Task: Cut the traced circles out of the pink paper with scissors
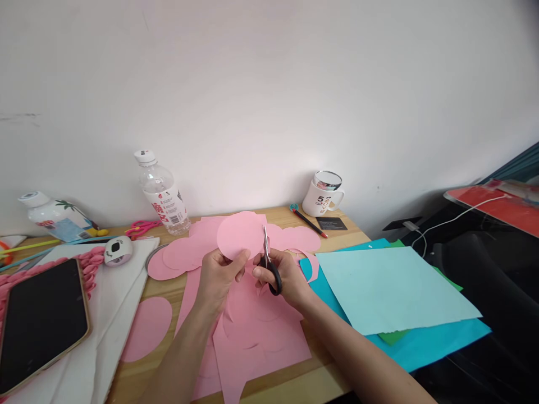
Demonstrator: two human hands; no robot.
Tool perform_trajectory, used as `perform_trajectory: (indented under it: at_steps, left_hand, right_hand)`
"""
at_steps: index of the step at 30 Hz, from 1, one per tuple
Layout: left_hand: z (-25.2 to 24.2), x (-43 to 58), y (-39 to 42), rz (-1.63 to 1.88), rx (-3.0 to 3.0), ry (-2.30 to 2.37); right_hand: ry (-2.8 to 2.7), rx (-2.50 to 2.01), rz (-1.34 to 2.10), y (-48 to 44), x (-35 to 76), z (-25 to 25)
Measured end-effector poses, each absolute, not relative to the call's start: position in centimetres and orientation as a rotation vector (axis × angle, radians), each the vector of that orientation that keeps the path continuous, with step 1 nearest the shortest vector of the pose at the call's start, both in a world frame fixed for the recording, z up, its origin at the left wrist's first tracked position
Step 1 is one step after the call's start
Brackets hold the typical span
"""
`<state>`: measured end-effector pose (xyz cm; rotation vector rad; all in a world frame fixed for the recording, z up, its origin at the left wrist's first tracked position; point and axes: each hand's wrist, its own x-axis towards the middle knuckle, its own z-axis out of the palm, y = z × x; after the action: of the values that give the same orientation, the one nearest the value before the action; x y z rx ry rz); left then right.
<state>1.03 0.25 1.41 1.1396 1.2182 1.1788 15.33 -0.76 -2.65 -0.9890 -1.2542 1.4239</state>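
Observation:
Between thumb and fingers, my left hand (223,275) pinches a round pink paper piece (239,233) held up above the table. My right hand (284,275) grips black-handled scissors (274,276), their blades pointing upward at the right edge of that piece. Beneath both hands lie pink paper sheets (286,336) and offcuts. More rounded pink cutouts (179,258) overlap to the left of my hands, and another pink oval (149,327) lies nearer on the wood. A curved pink strip (312,266) is just right of my right hand.
Light blue paper (400,286) tops blue and green sheets at right. A white mug (322,196), a pencil (309,220) and a dark card (332,223) sit at the back. A water bottle (164,196) stands back left, pink scissors (144,227) beside it. A tablet (44,325) lies left.

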Motion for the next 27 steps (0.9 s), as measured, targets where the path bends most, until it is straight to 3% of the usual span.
perform_trajectory:
  at_steps: [19, 27]
  left_hand:
    - [0.9, 0.7, 0.6, 1.202, 1.169, 1.207]
    - [0.0, 0.2, 1.6, 1.492, 0.751, 1.219]
  right_hand:
    - [-1.272, -1.051, 1.453, -0.8, 15.4, -2.9]
    - [-1.000, -1.087, 1.238, 0.1, 15.0, -3.0]
